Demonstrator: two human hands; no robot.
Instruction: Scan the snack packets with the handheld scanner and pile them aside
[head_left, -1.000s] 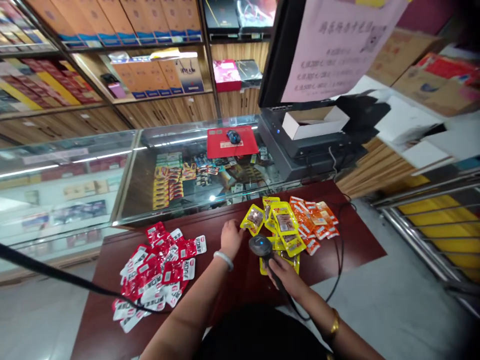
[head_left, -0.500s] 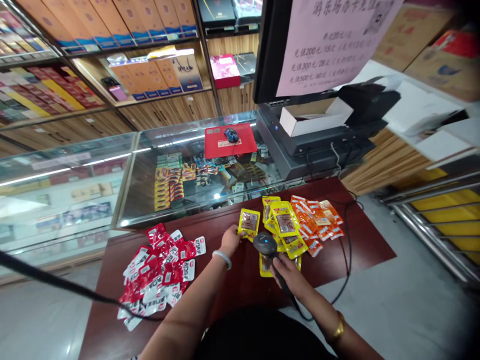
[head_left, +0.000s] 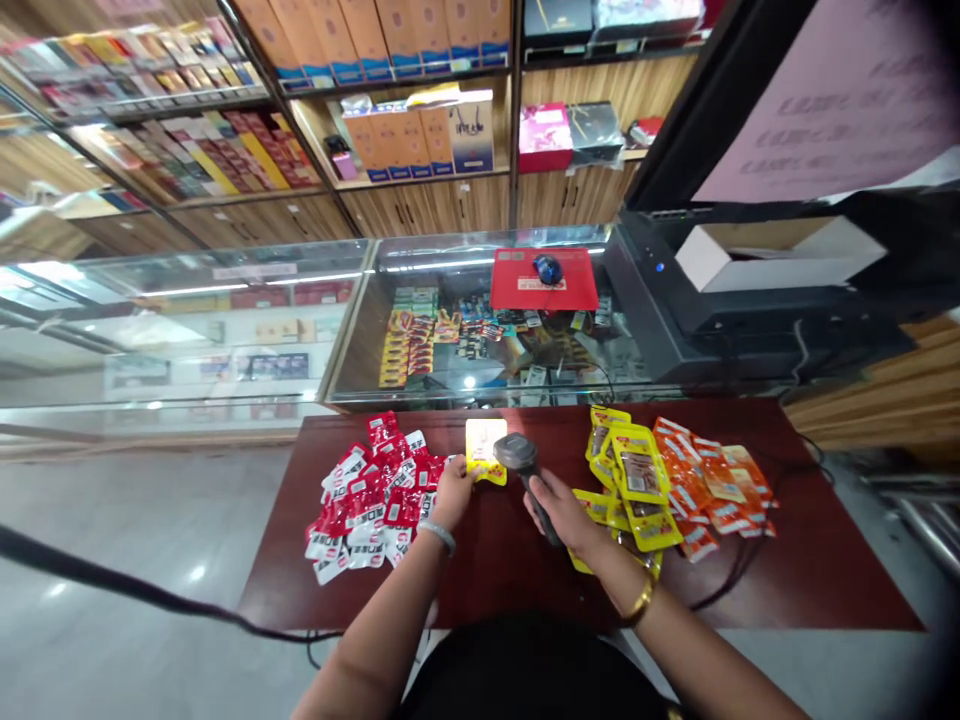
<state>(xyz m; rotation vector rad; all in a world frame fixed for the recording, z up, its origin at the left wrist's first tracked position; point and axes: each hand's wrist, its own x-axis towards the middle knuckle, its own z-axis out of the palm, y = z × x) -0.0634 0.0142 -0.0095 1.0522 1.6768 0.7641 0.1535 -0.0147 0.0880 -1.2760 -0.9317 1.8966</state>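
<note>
My left hand [head_left: 454, 490] pinches the lower left corner of a yellow snack packet [head_left: 487, 462], whose face is lit bright by the scanner. In my right hand [head_left: 561, 512] is a dark barcode scanner [head_left: 517, 452], gripped by its handle with the head beside that packet. Left of my left hand lies a heap of red and white packets [head_left: 379, 500]. More yellow packets [head_left: 639, 468] are piled to the right of the scanner, partly behind my right forearm. Orange packets [head_left: 712, 485] lie beyond them at the far right.
All this lies on a dark red tabletop [head_left: 510, 570]. A glass display counter [head_left: 360, 400] borders it, bearing a red mouse pad [head_left: 517, 290] with a mouse [head_left: 547, 268]. An open white box [head_left: 780, 260] sits on the dark till at right. A black cable [head_left: 150, 592] crosses at lower left.
My left hand has carried the yellow packet leftward, away from the yellow pile towards the red heap. The scanner has moved left with it, and its light now falls on the packet. The view has turned left.
</note>
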